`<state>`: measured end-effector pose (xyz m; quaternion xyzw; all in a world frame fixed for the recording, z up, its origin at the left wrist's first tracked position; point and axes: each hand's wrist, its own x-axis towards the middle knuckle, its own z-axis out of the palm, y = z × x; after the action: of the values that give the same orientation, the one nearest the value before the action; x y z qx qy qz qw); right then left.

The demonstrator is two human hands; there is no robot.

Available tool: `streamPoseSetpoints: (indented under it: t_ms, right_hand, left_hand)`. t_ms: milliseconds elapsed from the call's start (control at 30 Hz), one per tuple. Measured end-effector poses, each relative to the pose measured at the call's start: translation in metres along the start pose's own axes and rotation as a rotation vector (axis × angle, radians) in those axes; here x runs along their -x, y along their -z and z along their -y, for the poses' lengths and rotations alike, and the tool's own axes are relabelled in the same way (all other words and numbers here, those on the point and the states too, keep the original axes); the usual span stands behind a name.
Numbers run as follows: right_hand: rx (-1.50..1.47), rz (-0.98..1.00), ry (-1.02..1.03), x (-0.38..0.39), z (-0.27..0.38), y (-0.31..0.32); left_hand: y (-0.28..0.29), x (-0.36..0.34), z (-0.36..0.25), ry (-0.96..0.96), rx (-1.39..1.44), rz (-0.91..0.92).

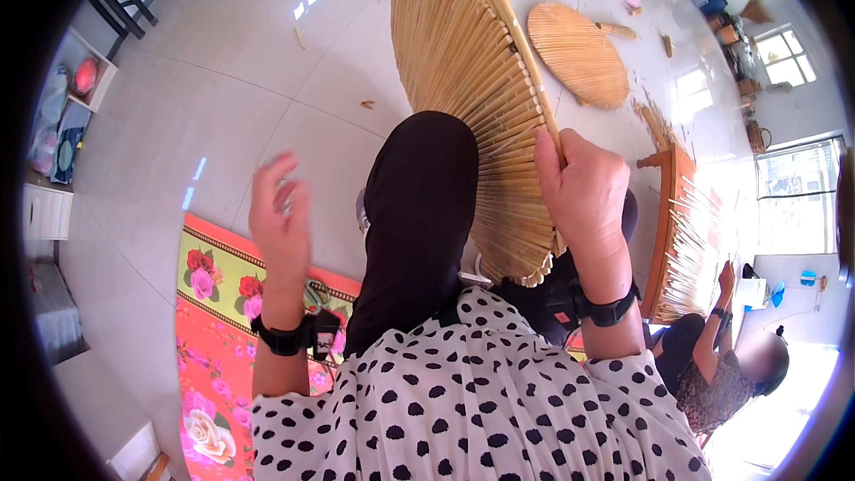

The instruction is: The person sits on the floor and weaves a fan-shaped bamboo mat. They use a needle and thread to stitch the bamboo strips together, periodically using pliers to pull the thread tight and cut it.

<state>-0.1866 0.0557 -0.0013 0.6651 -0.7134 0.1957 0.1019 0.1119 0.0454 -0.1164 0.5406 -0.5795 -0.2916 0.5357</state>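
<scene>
My right hand grips the right rim of a large rounded piece of bundled straw or split-cane strips, held on edge beside my raised dark-trousered knee; its thumb lies along the rim. My left hand is raised in the air left of the knee, slightly blurred, with fingers loosely apart and nothing in them. Beside my left forearm, partly hidden, a pair of scissors rests near the floral mat.
A flat oval strip piece lies on the tiled floor, with scraps nearby. A wooden bench carries many pale sticks. A co-worker sits at the right. Shelves and dark furniture line the left, and household items line the far wall.
</scene>
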Motion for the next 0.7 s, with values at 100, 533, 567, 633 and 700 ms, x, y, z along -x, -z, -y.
streamPoseSetpoints:
  t_ms: [100,533,567,633,700]
  right_hand:
    - [-0.008,-0.008,0.004,0.001,0.0,0.002]
    - [0.01,-0.03,0.036,0.004,-0.008,0.001]
    - [0.01,-0.023,0.033,0.004,-0.009,0.0]
    - [0.004,-0.015,0.03,0.004,-0.006,0.001]
    - [-0.008,0.008,0.013,0.004,-0.003,0.002]
  left_hand:
    - [-0.055,-0.032,-0.084,-0.4,0.048,0.241]
    - [-0.129,-0.021,-0.097,0.368,0.723,0.726]
    - [-0.117,-0.023,-0.104,0.364,0.598,0.744]
    - [-0.099,-0.021,-0.101,0.211,0.409,0.702]
    - [-0.079,-0.019,-0.095,0.115,0.255,0.662]
